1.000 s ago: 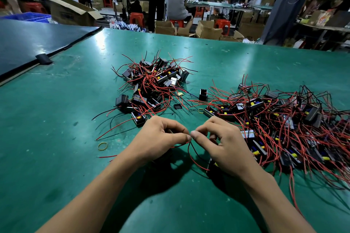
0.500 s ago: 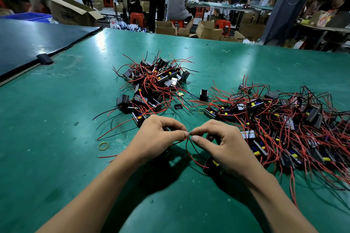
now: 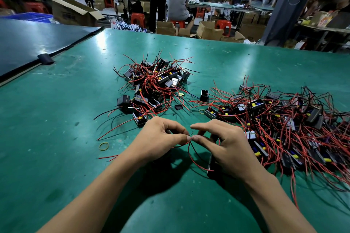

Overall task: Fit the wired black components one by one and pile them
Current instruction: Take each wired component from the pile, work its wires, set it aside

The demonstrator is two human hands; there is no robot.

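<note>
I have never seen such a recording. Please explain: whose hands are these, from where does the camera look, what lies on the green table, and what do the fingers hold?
There is no machine: a person works with bare hands, and a camera worn on the head looks forward and down. The left hand and right hand each pinch thin wires where their fingertips meet. On the green table lie a smaller heap of wired black components ahead, a larger heap at the right, one loose black part between them, and a yellow rubber band at the left.
</note>
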